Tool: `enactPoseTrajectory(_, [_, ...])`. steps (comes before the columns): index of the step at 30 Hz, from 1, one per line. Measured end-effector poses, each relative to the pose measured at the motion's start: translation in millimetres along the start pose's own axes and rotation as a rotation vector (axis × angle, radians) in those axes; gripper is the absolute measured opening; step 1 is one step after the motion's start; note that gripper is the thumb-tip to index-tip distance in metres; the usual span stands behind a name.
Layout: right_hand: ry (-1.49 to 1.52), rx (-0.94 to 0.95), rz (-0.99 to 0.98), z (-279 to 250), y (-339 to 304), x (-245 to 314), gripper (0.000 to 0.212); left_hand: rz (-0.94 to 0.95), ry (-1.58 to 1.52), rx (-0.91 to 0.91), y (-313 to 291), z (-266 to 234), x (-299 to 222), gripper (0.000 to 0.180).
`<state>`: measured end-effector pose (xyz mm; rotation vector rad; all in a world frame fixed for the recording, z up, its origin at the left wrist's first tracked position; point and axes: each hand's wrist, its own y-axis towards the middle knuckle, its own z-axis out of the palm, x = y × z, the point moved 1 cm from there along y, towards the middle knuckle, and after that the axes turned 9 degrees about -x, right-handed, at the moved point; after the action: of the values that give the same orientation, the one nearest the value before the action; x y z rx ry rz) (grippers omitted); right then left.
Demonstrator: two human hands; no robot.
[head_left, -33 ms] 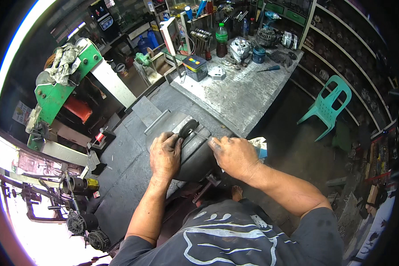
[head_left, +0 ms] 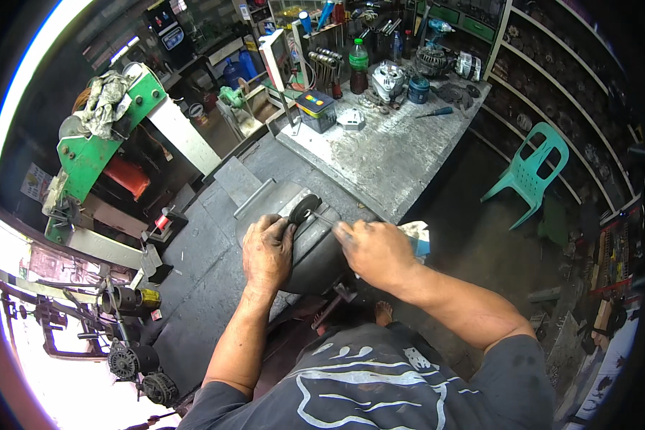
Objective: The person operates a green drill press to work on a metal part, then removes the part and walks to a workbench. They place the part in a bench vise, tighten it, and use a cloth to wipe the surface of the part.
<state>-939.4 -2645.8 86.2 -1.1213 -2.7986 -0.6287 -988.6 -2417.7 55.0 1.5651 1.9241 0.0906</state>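
My left hand [head_left: 267,251] is closed with thumb and fingers against the near left edge of a dark round disc [head_left: 304,208] with a hole in its middle. The disc stands tilted on the jaws of a bench vise [head_left: 294,269]. Opposite it, my right hand [head_left: 380,254] is wrapped around a tool, whose handle the fingers hide. Only its thin metal shaft [head_left: 325,219] shows, running from my fist to the disc's centre. Whether the tip sits inside the hole, I cannot tell.
A metal-topped bench [head_left: 401,168] beyond holds a screwdriver [head_left: 435,112], a green-capped bottle [head_left: 358,64], an alternator housing [head_left: 388,80] and a battery [head_left: 315,111]. A teal plastic chair [head_left: 530,172] stands at the right. A green press frame [head_left: 100,154] rises at the left.
My right hand has shifted slightly left, closer to the disc, with the thin shaft. The left hand and disc stay where they were.
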Motion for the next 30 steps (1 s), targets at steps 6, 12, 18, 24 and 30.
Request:
enactPoseTrajectory(6, [0.182, -0.035, 0.161, 11.7, -10.0, -7.7, 0.022, 0.037, -0.017, -0.051, -1.3, 0.5, -1.8, 0.023])
enactPoseTrajectory(12, [0.301, -0.103, 0.368, 25.6, 8.2, 9.3, 0.025, 0.085, -0.014, -0.066, 5.2, 3.6, 1.4, 0.021])
enactPoseTrajectory(18, [0.059, -0.039, 0.299, 20.7, 5.2, 12.5, 0.021, 0.119, -0.071, -0.021, 8.8, 5.9, 6.1, 0.023])
enactPoseTrajectory(24, [0.096, -0.116, 0.263, 10.2, -7.1, 14.0, 0.028, 0.095, -0.174, 0.017, 9.7, 7.5, 8.3, 0.019])
enactPoseTrajectory(30, [0.077, -0.074, 0.279, -1.1, -6.9, 14.2, 0.032, 0.167, -0.146, -0.015, 11.0, 9.1, 9.8, 0.019])
